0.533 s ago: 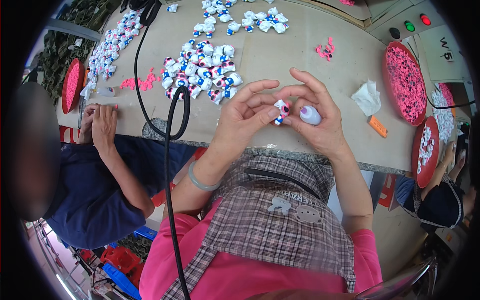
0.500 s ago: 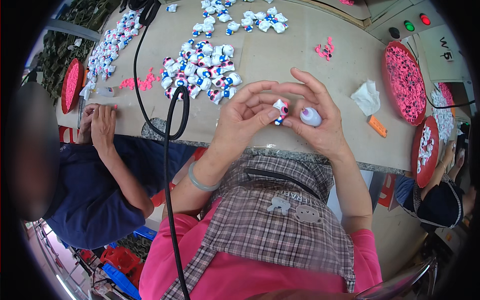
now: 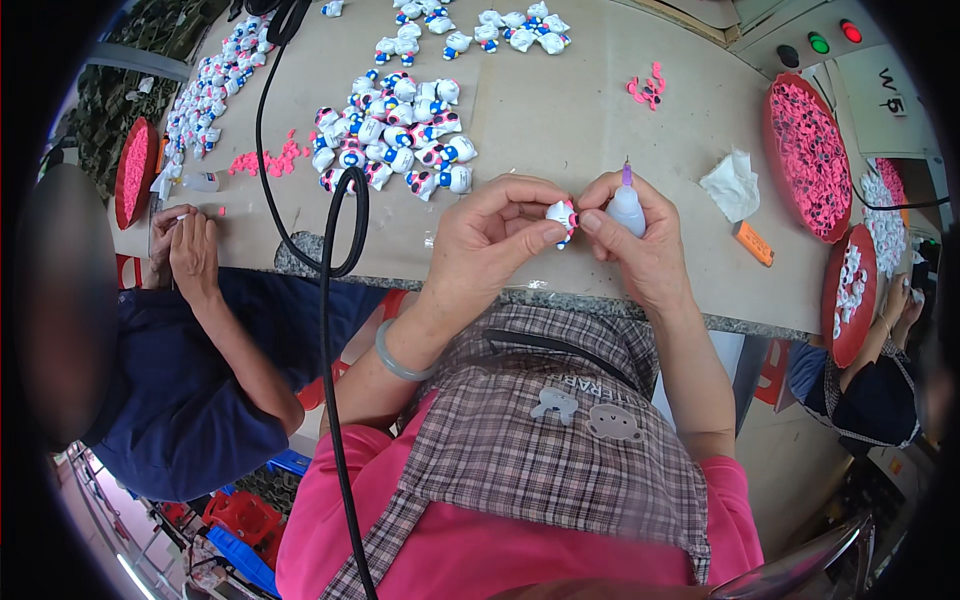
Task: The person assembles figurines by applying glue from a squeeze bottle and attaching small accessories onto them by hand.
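Just above the tabletop edge, close to my chest, my left hand pinches a small white figurine between thumb and fingers closed on its sides. My right hand is wrapped shut around a small glue bottle with a purple nozzle, its fingertip touching the figurine. It looks light, hard and smooth, likely slippery, so gripping its body rather than the painted face seems safest. Beyond the figurine lies a heap of matching figurines. To its right, a red round tray holds pink pieces; another red tray holds white ones.
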`<state>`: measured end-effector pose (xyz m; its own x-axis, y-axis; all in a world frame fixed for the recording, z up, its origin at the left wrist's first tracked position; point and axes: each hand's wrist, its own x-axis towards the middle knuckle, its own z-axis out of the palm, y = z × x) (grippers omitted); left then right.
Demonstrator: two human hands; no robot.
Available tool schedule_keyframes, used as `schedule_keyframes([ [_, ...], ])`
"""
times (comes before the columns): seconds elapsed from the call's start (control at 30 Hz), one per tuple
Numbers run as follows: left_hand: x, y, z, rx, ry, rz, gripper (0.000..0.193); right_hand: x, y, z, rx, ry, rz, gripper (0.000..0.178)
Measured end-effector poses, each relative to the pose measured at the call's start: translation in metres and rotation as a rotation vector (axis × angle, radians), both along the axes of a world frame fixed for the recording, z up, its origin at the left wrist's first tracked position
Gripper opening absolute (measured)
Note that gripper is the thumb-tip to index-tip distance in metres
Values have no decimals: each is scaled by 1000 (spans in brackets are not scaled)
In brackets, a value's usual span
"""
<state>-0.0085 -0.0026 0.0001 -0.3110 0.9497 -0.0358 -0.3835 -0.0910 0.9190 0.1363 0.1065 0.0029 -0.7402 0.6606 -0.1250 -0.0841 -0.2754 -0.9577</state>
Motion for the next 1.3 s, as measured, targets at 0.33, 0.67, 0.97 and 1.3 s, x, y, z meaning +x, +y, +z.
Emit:
schedule_keyframes([
  [0.33,3,0,-9,78,296,86,20,2,5,3,345,-137,27,7],
  [0.67,7,-1,-12,13,66,69,22,2,1,8,240,-135,37,8],
  [0.97,4,-4,-23,-82,-105,33,26,2,0,6,573,-107,24,14],
  [1.3,7,-4,-23,-46,-82,5,26,6,-1,5,749,-166,-23,15],
])
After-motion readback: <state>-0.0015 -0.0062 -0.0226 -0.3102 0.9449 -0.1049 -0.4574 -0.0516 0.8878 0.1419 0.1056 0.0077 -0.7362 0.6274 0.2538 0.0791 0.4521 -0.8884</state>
